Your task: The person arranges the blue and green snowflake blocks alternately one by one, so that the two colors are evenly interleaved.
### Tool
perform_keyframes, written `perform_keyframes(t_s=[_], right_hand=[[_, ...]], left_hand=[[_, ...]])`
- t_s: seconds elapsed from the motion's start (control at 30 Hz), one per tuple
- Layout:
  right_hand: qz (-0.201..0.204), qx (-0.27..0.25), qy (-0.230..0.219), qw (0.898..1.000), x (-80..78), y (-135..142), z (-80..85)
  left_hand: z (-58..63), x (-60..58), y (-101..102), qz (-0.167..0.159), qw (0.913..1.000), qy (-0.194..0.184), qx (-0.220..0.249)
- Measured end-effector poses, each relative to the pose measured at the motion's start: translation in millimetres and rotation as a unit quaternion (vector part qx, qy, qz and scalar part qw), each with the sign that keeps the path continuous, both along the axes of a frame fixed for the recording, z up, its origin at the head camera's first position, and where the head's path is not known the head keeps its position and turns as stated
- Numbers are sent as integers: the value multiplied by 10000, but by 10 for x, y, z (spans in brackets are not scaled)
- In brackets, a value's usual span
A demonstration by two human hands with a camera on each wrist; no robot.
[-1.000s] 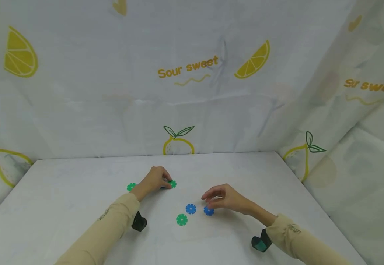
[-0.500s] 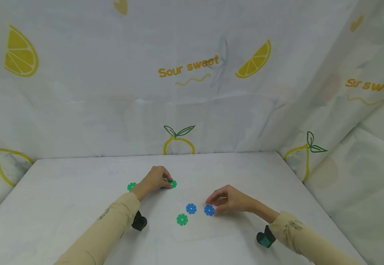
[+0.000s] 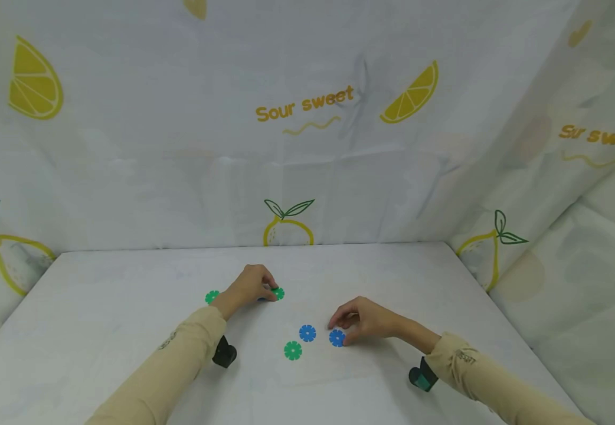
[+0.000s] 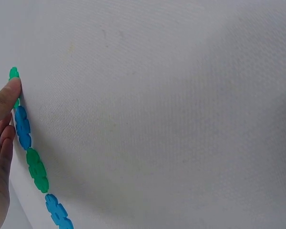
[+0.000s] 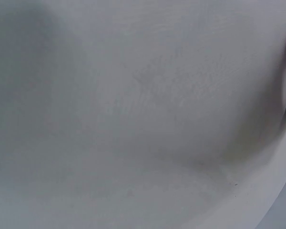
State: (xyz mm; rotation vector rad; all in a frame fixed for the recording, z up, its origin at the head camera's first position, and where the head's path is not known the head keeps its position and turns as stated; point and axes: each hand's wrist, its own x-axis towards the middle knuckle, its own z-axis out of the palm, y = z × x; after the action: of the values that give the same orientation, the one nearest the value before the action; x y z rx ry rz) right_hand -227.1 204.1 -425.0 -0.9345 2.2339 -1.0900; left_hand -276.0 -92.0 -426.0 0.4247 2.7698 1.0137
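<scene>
At the back of the white table my left hand pinches a green snowflake disc between thumb and fingers. In the left wrist view my left thumb overlaps that disc, which heads a row with a blue disc, another green disc and another blue disc. The left hand and wrist hide most of this row in the head view. My right hand touches the right edge of a blue snowflake disc with its thumb. Its bent fingertips hover by the disc's upper left edge, slightly apart from it.
Between the hands, another blue disc and a loose green disc lie on the table. A green disc shows left of the left wrist. A lemon-print cloth hangs behind the table.
My right hand has shifted slightly to the right, its thumb passing from the top of the blue disc to its right edge. The left hand stays on the green disc.
</scene>
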Motion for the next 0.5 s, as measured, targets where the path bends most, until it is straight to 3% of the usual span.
perform_keyframes(t_s=[0.5], right_hand=[[-179, -462, 711, 9962, 85, 3, 9]], left_hand=[[15, 11, 24, 76, 9997, -188, -114]])
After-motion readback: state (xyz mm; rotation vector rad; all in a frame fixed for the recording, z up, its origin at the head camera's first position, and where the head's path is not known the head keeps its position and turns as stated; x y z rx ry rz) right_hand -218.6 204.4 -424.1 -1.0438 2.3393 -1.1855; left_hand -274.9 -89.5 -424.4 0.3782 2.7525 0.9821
